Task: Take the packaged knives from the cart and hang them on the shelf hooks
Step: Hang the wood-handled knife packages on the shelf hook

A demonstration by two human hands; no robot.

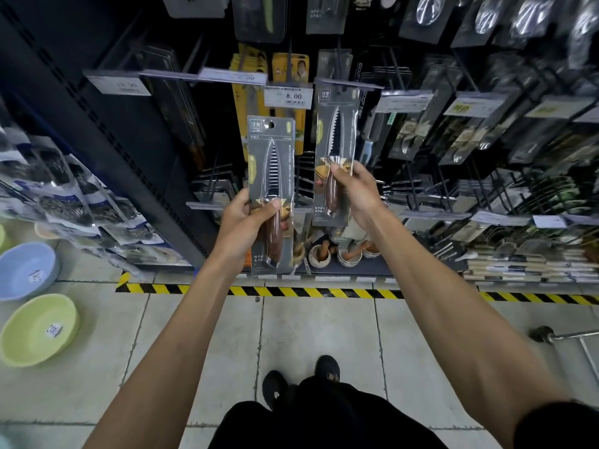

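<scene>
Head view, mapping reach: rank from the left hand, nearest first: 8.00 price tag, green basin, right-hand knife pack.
1. Right-hand knife pack, just right.
2. 8.00 price tag, above, on the rack.
3. Green basin, floor, far left.

Both bare arms are reaching forward and up, the elbows nearly straight. The left hand is gripping a packaged knife by its lower half, the thumb lying across the front. The right hand, slightly higher, is pinching a second packaged knife near its middle, thumb in front, fingers curling round its edge.
</scene>
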